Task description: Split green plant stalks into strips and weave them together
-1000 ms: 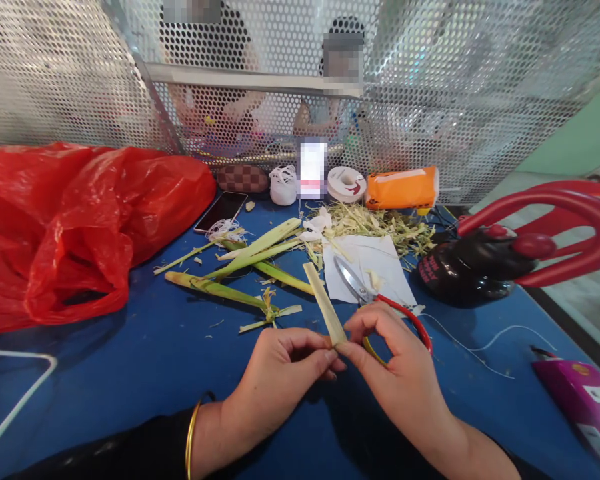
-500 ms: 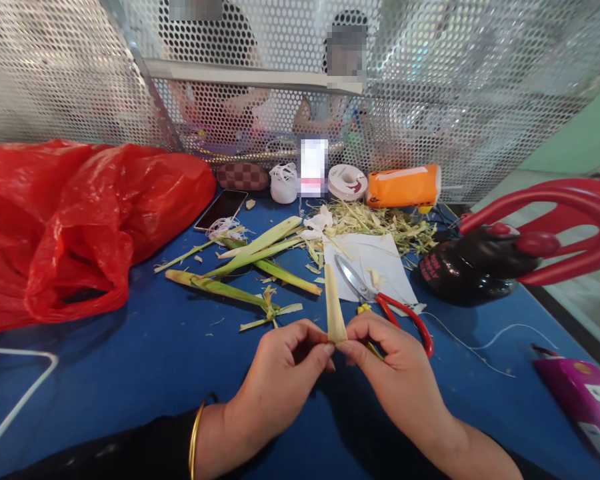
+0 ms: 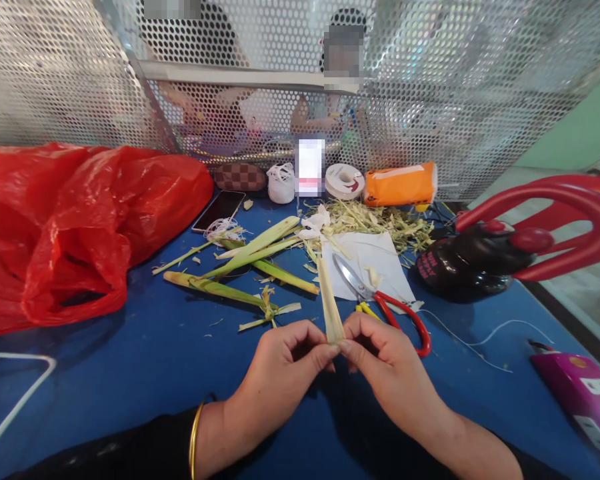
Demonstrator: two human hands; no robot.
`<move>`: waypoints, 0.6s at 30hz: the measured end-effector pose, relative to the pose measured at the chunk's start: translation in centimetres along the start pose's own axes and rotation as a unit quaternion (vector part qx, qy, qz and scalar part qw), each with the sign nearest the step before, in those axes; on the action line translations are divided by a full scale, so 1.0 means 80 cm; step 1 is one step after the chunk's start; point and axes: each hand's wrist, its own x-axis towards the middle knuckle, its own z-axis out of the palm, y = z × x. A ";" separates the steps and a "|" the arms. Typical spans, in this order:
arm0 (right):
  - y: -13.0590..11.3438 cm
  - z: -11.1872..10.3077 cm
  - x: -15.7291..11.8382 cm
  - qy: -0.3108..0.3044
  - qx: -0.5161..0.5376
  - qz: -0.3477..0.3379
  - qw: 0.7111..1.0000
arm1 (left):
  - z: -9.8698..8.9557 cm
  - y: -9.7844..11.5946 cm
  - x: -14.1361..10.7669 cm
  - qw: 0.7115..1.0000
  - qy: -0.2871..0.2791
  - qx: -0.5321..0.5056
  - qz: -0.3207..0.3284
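Observation:
Between the fingertips of my left hand (image 3: pixel 287 373) and my right hand (image 3: pixel 387 367) is a pale, tapering strip of plant leaf (image 3: pixel 331 303). Both hands pinch its wide lower end, thumbs almost touching, and its narrow tip points away from me. Just beyond my right hand lie red-handled scissors (image 3: pixel 363 287), blades partly on a white paper sheet (image 3: pixel 397 257). A small yellow item (image 3: pixel 367 309) is partly hidden behind that hand. Several green stalks and leaves (image 3: pixel 260 250) lie on the blue table to the left of the strip.
A red plastic bag (image 3: pixel 80 233) fills the left side. Along the back are a dark phone (image 3: pixel 219 211), white tape roll (image 3: pixel 345 181), orange packet (image 3: pixel 400 185) and plant shreds (image 3: pixel 380 223). A black flask (image 3: pixel 465 263) and purple box (image 3: pixel 580 393) stand right. People sit behind the perforated screen.
The leaf strip's tip has tilted slightly left while both hands keep their pinch at its base. The view has shifted slightly. Behind the screen, one person's arms have moved.

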 end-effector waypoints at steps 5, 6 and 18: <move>-0.006 0.000 0.002 -0.026 0.061 0.028 0.997 | -0.003 -0.001 0.002 1.000 -0.007 -0.005 0.012; -0.007 0.000 0.003 -0.027 0.066 0.034 0.997 | -0.003 -0.001 0.002 1.000 -0.006 -0.011 0.009; 0.002 0.006 0.001 0.002 0.040 0.031 0.999 | 0.004 0.000 0.003 0.981 0.048 -0.172 -0.071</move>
